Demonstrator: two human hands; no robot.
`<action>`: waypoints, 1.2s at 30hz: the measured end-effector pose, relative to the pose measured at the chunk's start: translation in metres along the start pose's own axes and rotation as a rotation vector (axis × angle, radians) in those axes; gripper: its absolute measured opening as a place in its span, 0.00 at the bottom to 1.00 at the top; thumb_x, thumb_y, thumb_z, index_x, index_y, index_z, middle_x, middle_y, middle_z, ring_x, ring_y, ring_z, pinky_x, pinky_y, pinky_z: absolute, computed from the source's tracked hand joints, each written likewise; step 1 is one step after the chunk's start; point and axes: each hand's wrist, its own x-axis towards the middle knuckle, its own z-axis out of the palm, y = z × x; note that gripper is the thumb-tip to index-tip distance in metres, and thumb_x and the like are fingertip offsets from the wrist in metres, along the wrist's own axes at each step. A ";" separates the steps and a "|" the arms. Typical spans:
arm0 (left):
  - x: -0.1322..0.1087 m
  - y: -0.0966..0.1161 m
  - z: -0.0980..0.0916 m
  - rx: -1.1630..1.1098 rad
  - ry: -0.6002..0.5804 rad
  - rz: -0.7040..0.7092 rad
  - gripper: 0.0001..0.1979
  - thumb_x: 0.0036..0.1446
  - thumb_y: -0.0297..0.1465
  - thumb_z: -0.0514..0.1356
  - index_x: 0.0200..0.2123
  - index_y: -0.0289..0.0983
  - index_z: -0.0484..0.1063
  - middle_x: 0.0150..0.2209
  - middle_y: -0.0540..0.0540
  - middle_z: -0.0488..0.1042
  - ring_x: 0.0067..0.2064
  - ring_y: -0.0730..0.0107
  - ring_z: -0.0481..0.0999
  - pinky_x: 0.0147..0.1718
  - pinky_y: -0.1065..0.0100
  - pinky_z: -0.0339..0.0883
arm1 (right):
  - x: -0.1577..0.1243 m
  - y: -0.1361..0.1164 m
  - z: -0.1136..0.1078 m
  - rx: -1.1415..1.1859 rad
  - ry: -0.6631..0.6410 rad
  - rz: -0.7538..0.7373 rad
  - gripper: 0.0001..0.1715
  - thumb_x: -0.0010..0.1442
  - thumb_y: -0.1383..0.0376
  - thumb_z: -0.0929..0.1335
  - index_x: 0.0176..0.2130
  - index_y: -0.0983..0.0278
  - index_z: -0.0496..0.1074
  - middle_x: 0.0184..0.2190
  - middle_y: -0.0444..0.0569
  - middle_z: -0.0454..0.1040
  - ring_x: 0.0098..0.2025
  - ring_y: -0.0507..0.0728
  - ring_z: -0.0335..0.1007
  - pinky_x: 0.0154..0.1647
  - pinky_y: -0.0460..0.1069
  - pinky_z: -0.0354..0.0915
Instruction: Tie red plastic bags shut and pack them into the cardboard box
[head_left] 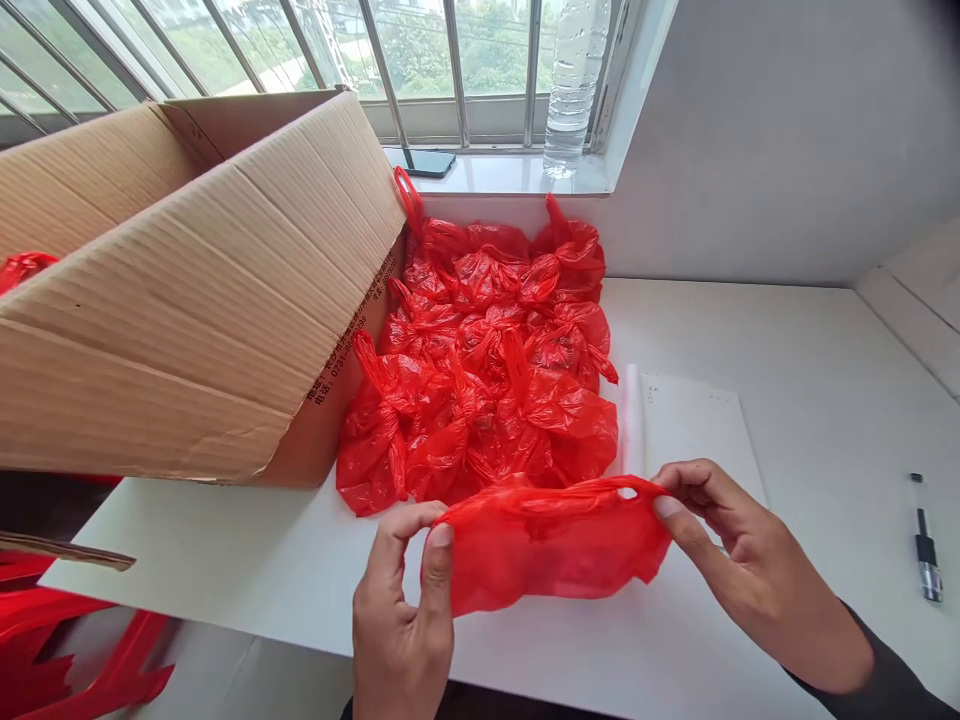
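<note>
A red plastic bag [555, 550] is stretched between my two hands above the front of the white table. My left hand [409, 600] pinches its left end between thumb and fingers. At the right end, my right hand [739, 560] grips the bag's corner beside a small handle hole. The bag hangs low and wide; whether anything lies inside cannot be made out. Just beyond it, several knotted red plastic bags [495, 340] sit packed together in rows, their contents hidden.
A large open cardboard box [202, 300] stands at the left, with red plastic inside. White paper [697, 425] lies right of the bags, and a pen [927, 550] farther right. On the windowsill are a phone [429, 164] and a water bottle [571, 100]. A red stool [82, 650] shows lower left.
</note>
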 end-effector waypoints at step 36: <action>-0.014 0.036 -0.017 0.013 0.147 0.051 0.10 0.55 0.30 0.66 0.42 0.48 0.80 0.36 0.49 0.68 0.38 0.68 0.71 0.37 0.69 0.69 | -0.017 -0.064 0.029 -0.519 -0.216 -0.525 0.18 0.71 0.64 0.56 0.35 0.60 0.70 0.24 0.42 0.71 0.25 0.54 0.69 0.24 0.50 0.64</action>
